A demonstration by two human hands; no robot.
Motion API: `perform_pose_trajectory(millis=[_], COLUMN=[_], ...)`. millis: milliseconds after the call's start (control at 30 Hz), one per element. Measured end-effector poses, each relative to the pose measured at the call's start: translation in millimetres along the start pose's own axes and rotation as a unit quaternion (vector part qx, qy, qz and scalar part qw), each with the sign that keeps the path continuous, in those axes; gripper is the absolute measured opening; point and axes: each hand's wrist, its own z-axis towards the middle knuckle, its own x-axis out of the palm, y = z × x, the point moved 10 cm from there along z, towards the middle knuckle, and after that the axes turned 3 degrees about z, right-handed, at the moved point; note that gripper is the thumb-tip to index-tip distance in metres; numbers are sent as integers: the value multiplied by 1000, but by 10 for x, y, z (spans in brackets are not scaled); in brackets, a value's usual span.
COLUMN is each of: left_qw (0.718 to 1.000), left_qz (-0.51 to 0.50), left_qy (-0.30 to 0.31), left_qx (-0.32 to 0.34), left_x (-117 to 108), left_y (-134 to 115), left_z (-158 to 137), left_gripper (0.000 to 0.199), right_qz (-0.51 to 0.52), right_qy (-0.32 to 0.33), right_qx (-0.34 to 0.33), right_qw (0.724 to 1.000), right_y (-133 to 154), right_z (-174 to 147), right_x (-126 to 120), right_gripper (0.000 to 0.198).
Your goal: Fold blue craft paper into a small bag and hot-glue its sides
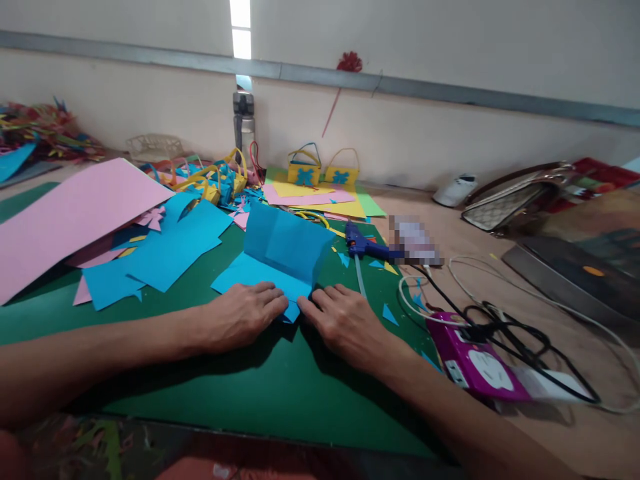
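The folded blue sheet (pixel 287 240) is lying on the green worktop (pixel 240 393), its near part resting low while its far panel is standing up from a crease. It is looking like light card or thick paper: it should be weighing almost nothing, bending easily across the flat panels and holding firmer along the crease. Tearing seems unlikely under gentle handling, but a stray dent or a skewed fold is a real risk — and a smooth face like this may be sliding a little under one-sided pressure. The near edge is offering the best hold, with one hand taking each side of the middle.

Both hands are meeting it there. The left hand (pixel 245 310) is reaching over the near part from the left, and the right hand (pixel 345 319) is coming in at the right end, thumbs close together but apart. The fingers are curling inward and touching the paper; their undersides are hidden, so whether they are pinching or only pressing, I cannot tell.
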Motion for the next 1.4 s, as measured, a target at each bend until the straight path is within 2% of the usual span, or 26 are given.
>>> perform_pose_trajectory(millis=[167, 300, 433, 600, 733, 833, 933, 1000, 1200, 1400], left_qw=[999, 996, 995, 992, 982, 958, 916, 890, 832, 801], left_qz=[-23, -40, -44, -100, -159, -234, -329, -385, -500, -568], left_qy=[-33, -77, -84, -76, -103, -159, -212, -225, -194, -131], left_qx=[-9, -10, -41, -22, -16, -40, -87, -101, -139, -134], left_x=[-123, -244, -224, -235, -335, -438, -494, -506, -454, -361], left_y=[-34, -48, 48, 6, -12, 79, 234, 286, 327, 261], left_z=[3, -7, 34, 116, 116, 56, -24, -47, -45, -32], left_gripper=[24, 48, 28, 42, 41, 33, 26, 22, 18, 19], right_qz=[-20, -30, -44, -58, -49, 17, 98, 135, 210, 270], right_qy=[-35, -60, -90, -122, -158, -232, -305, -316, -326, -342], right_qx=[15, 10, 6, -9, -14, 7, 84, 129, 167, 183], right_qw=[999, 998, 995, 991, 986, 972, 943, 930, 906, 881], right_y=[-2, 27, 67, 156, 155, 34, -224, -353, -436, -449], right_z=[24, 24, 11, 20, -5, -95, -228, -283, -355, -374], right_x=[-2, -84, -227, -381, -523, -697, -796, -769, -734, -749], right_gripper=[15, 17, 20, 24, 25, 23, 21, 21, 15, 18])
